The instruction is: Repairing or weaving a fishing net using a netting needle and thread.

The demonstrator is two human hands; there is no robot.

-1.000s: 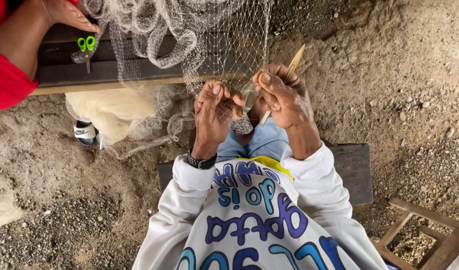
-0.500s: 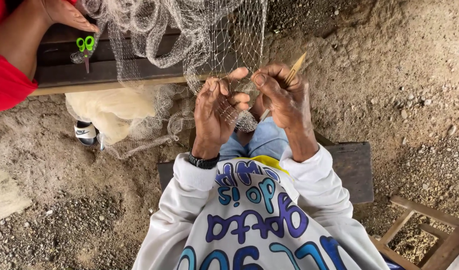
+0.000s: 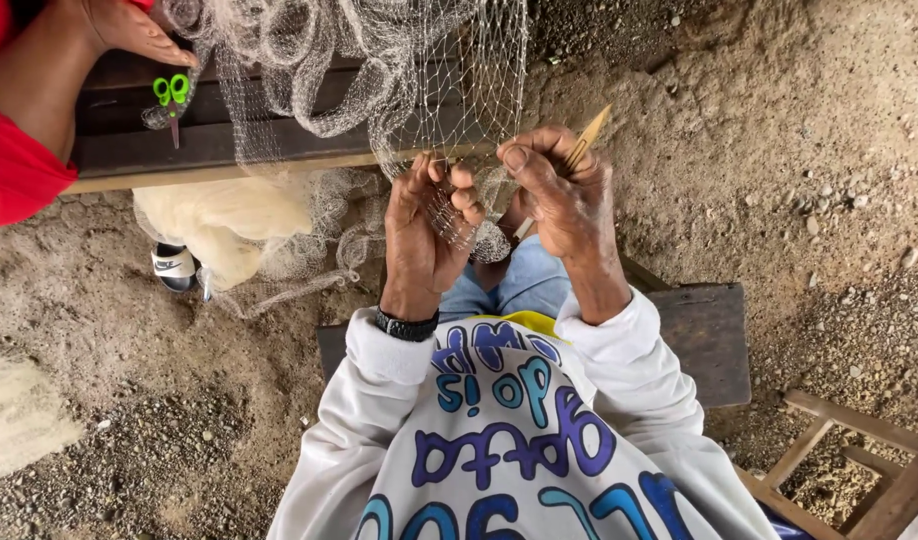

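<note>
Both hands (image 3: 499,205) raised, fingers pinching fishing net (image 3: 459,90), netting needle (image 3: 584,140).

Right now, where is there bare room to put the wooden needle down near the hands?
The stool has bare board to the right of the right sleeve. The sandy ground right of the right hand is open too. The dark bench is crowded: net drapes it, green scissors lie there, another person's hand rests on it.

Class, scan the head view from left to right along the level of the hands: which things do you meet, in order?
Red sleeve → green-handled scissors → left hand pinching the fishing net → right hand → wooden netting needle → gravelly ground.
</note>
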